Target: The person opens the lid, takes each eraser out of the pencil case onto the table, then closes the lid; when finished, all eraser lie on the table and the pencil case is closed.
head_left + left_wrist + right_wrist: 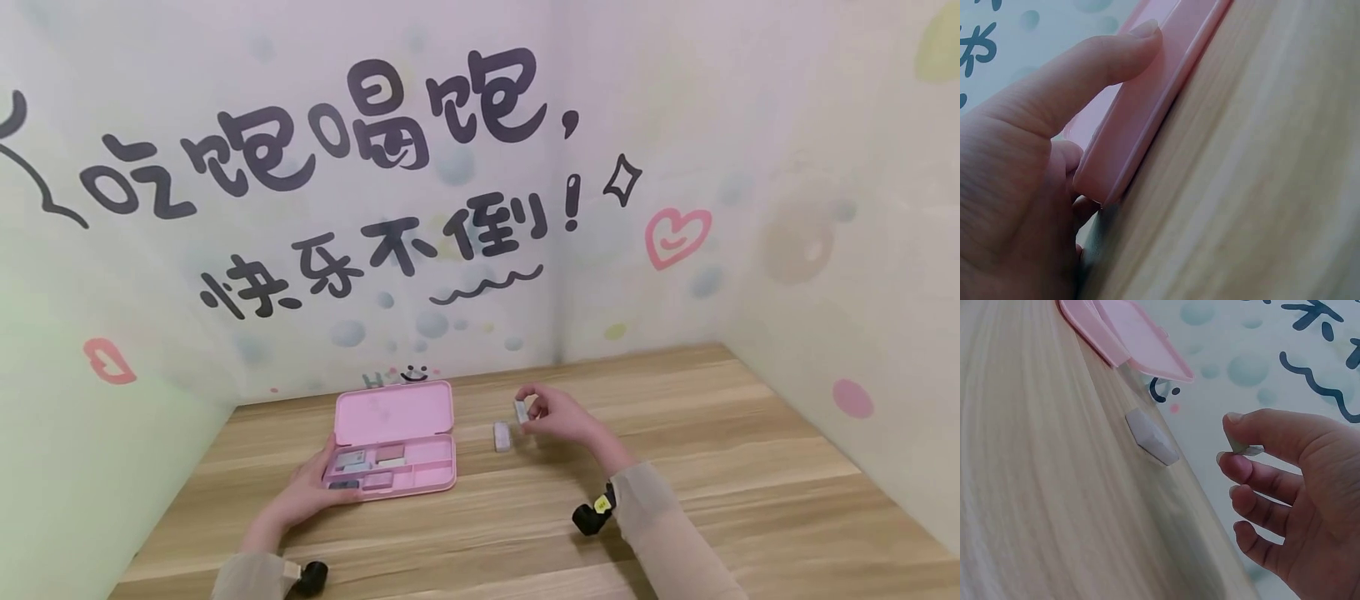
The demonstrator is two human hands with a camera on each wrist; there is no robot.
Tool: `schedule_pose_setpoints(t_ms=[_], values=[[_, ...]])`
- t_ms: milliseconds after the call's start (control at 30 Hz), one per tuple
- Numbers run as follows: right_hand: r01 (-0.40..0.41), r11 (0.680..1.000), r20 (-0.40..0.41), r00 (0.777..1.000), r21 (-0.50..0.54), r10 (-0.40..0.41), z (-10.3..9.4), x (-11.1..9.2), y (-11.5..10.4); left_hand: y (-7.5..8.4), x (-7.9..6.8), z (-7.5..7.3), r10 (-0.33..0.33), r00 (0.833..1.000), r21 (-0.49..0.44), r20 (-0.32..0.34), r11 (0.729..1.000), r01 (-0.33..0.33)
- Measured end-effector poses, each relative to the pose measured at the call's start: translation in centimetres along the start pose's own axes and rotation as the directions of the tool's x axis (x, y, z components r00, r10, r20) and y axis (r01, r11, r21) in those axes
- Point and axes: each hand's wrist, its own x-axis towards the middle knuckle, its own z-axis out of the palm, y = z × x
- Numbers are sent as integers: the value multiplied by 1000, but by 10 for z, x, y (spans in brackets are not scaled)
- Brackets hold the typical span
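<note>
A pink pencil case (433, 448) lies on the wooden table with its lid (393, 414) folded back. Several small eraser-like blocks (390, 452) sit in its left compartments. My left hand (307, 487) grips the case at its near left corner, the thumb (1129, 53) along the front wall and the other fingers partly hidden at the side. To the right of the case, my right hand (558, 415) pinches a small pale eraser (1239, 445) between thumb and index finger, raised off the table. Beneath and left of it a whitish-lilac eraser (502, 437) rests on the wood.
A printed wall (480, 325) stands right behind the table, and side walls close in the left and right. The wooden table top (480, 542) stretches in front of the case. Black wrist cameras (592, 518) are strapped at both cuffs.
</note>
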Motion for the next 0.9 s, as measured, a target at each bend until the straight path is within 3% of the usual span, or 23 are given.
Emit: schedule_pose_setpoints(t_ms=[200,900], values=[[-14,1000,-10,1000,7,14,2,-1,7,-1,1,1,30,999,7,-15,1000,-30],[-83,994,-21,996,-74,82,16,-1,11,-3,-1,0,31,999,0,-26,1000,-31]])
